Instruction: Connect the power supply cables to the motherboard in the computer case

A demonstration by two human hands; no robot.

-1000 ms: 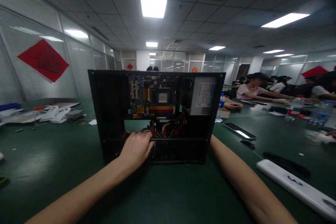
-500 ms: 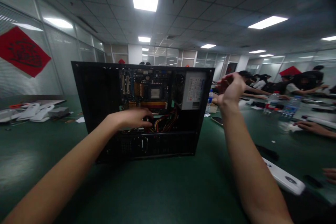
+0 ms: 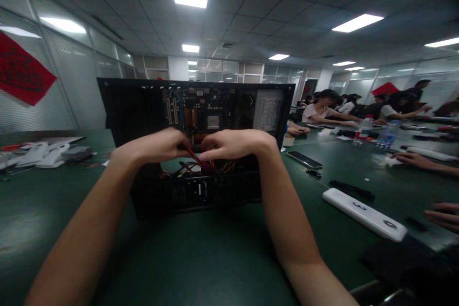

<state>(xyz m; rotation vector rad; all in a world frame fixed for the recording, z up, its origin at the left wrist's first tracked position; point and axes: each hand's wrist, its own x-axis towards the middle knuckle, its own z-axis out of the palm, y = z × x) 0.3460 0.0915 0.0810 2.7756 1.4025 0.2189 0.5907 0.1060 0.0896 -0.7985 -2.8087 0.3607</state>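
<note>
1. Black metal computer case (image 3: 229, 192): stands on edge on the green table (image 3: 215, 260), directly in front of the person. Its open side faces the wearer, a placement that appears to give both hands access to the interior.
2. Circuit board (image 3: 224, 105): mounted upright against the far inner wall, above the hands. A pale square (image 3: 213, 122) shows on its face.
3. Power supply (image 3: 268, 110): sits in the upper right corner of the case, its label turned toward the opening.
4. Left hand (image 3: 159, 146): wrist bent over the lower part of the case, fingers nearly closed. The fingertips appear to pinch the red cables (image 3: 198, 158), probably to keep them raised from the loose wiring below; blur limits certainty.
5. Right hand (image 3: 238, 143): arched in from the opposite side, fingers curled, tips beside the same cables. Whether it grips them cannot be told. This opposed posture seems suited to working one bundle from two sides.
6. Surrounding items: a phone (image 3: 304, 158) and a white bar (image 3: 360, 211) marked "3" lie to the right, apart from the case. White parts (image 3: 53, 154) lie to the left, outside the working area.
</note>
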